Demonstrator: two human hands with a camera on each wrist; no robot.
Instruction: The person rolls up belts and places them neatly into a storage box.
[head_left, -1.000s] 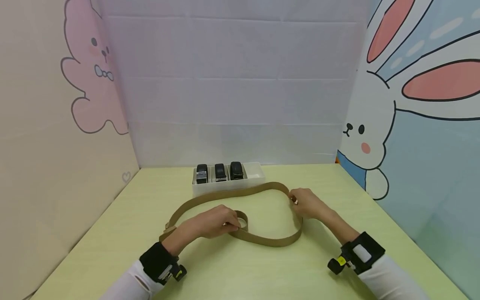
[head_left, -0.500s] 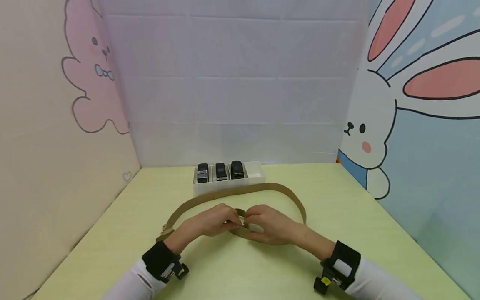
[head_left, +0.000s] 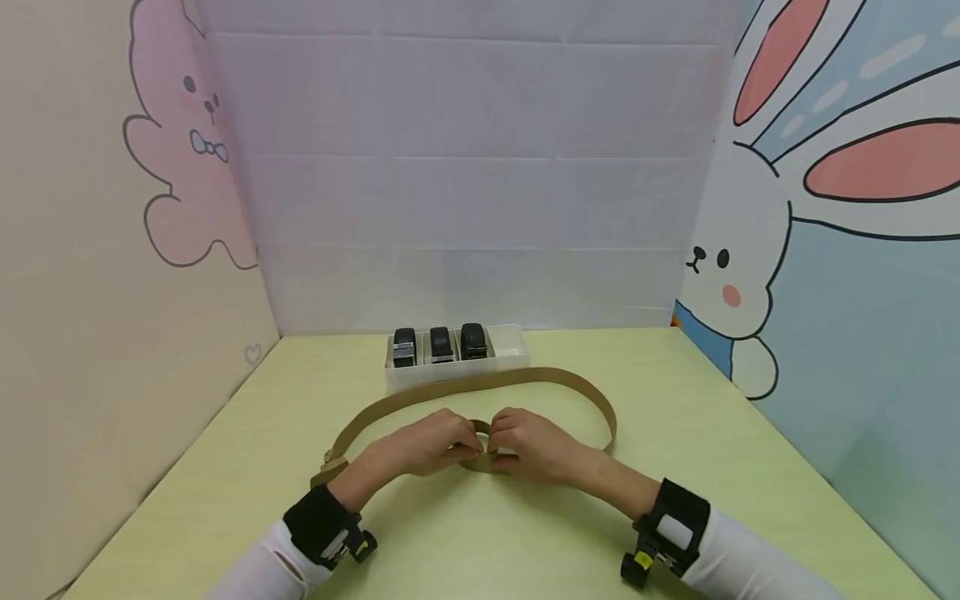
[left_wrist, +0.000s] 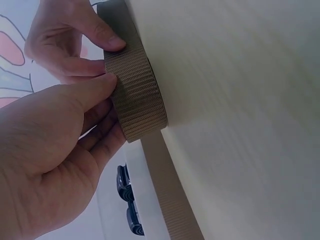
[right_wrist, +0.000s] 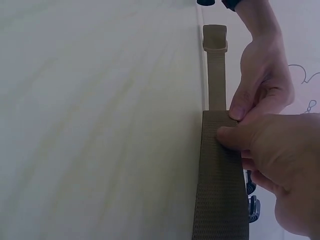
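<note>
A tan woven webbing belt [head_left: 480, 383] stands on its edge on the table in a wide loop, its near end bent into a small coil [left_wrist: 137, 90]. My left hand [head_left: 427, 442] pinches that coil between thumb and fingers. Close beside it, my right hand [head_left: 536, 450] pinches the strap, thumb on the near face, as the right wrist view shows. The belt's buckle [right_wrist: 215, 39] lies at the far left end, past my left wrist. Both hands partly cover the coil in the head view.
Behind the belt stands a white divided tray [head_left: 457, 377]. In it are three rolled black belts [head_left: 473, 340], some with a metal buckle showing. White sheeting [head_left: 465, 167] closes the back, and printed panels [head_left: 862, 317] flank the pale yellow table [head_left: 225, 500].
My right hand has let go of the loop's right side and come left to the coil, where it now pinches the strap. The left hand has stayed almost in place.
</note>
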